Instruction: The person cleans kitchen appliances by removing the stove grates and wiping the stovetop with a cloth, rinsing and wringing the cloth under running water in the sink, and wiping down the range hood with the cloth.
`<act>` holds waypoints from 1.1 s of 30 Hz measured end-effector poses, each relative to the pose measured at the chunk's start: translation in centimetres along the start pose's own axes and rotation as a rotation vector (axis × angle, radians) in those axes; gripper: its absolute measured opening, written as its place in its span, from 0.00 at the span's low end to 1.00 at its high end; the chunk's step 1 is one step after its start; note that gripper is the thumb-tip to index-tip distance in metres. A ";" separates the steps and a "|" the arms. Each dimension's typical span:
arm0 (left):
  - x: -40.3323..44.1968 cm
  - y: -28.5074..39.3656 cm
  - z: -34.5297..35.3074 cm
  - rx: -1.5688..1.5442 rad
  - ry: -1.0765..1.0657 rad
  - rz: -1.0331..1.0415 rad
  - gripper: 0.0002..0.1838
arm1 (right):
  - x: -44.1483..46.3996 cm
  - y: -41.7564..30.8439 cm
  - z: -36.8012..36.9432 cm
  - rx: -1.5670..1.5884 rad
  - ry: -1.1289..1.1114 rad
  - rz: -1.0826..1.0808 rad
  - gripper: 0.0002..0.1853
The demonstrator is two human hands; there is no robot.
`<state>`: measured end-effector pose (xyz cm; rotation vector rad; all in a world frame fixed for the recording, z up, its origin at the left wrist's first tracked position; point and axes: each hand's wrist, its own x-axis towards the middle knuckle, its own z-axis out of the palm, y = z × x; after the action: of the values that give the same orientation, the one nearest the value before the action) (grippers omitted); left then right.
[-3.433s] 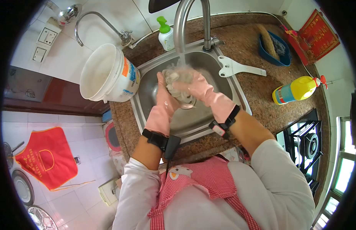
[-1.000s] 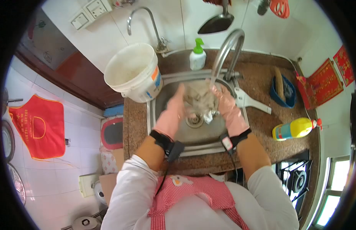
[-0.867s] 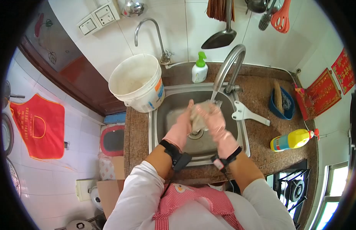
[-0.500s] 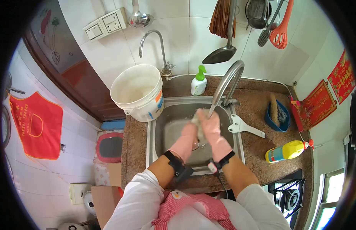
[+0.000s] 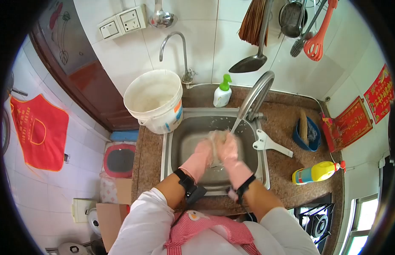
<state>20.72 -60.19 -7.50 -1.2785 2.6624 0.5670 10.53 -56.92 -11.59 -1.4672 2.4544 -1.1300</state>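
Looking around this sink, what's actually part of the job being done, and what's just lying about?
In use:
- left hand and right hand, both gloved
- pale bundle between them, too blurred to name
- running tap
- sink

Apparently just lying about:
- bucket
- soap bottle
- white tool
- blue basket
- yellow bottle
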 end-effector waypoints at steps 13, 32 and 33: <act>2.4 -6.2 1.9 -1.752 0.314 -0.358 0.14 | 4.3 3.4 -7.2 0.025 -0.534 -0.160 0.31; -2.1 -3.4 -9.1 -1.978 0.212 0.075 0.20 | 2.0 5.5 -0.3 -0.632 -0.906 -0.370 0.34; -1.3 -5.0 -7.5 -1.823 0.254 0.008 0.21 | 2.4 5.8 -1.1 -0.734 -0.855 -0.506 0.31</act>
<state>25.74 -65.01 -1.63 -1.4039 1.6952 3.2754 4.50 -56.63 -13.64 -2.1831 1.9272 0.4690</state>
